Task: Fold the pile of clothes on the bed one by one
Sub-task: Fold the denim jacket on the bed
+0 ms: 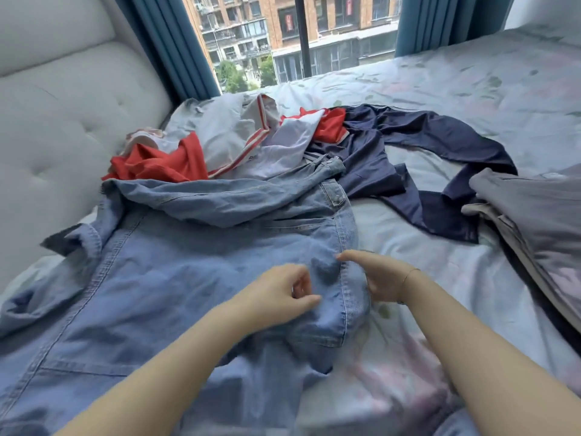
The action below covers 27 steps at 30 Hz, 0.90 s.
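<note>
Both hands (330,287) grip the denim garment's (163,278) right seam edge.

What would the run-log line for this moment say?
step: denim garment being arranged | left hand: pinching denim | right hand: gripping its edge | pile: unfolded

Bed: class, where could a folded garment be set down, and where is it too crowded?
Free sheet lies toward the window, beyond the navy garment. A smaller bare strip lies between the denim garment and the grey clothes. The headboard side is crowded with red-and-white clothes.
</note>
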Each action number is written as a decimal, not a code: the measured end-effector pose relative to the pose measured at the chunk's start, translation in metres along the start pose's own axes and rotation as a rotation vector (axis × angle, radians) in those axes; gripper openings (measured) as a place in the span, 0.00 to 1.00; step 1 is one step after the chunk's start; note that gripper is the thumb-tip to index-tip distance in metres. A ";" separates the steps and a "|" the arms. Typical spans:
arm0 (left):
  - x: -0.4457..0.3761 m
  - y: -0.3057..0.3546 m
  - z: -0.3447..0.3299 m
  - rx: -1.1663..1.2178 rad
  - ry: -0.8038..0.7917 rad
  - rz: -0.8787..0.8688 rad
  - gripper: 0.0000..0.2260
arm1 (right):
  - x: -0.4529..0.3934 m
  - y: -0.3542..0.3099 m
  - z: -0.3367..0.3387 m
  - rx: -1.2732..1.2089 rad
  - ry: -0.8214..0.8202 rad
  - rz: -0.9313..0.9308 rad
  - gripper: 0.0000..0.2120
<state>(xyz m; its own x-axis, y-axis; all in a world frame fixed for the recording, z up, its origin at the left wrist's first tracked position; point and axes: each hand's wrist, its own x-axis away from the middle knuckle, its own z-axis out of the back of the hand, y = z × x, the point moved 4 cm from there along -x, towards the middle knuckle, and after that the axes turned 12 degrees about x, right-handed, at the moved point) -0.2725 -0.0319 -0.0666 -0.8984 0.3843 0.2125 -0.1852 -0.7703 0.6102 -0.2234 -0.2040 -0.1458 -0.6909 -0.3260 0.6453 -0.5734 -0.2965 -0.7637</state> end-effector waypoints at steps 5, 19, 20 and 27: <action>0.079 -0.007 -0.054 -0.353 -0.217 0.018 0.40 | 0.021 0.023 -0.017 -0.112 -0.222 0.013 0.17; 0.078 0.006 0.042 1.119 0.491 0.062 0.09 | 0.087 -0.033 0.005 -0.460 -0.021 0.486 0.13; 0.077 -0.002 0.039 1.163 0.502 0.187 0.12 | 0.085 -0.027 0.006 -0.355 0.058 0.441 0.12; 0.091 -0.032 -0.040 0.582 -0.117 0.483 0.33 | 0.047 0.029 0.008 -0.010 0.170 -0.016 0.13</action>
<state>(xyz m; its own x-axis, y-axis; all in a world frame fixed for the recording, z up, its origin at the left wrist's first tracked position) -0.3643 0.0075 -0.0979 -0.7720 0.1494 0.6178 0.4865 -0.4866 0.7256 -0.2691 -0.2350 -0.1377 -0.7459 -0.1643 0.6454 -0.5887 -0.2908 -0.7543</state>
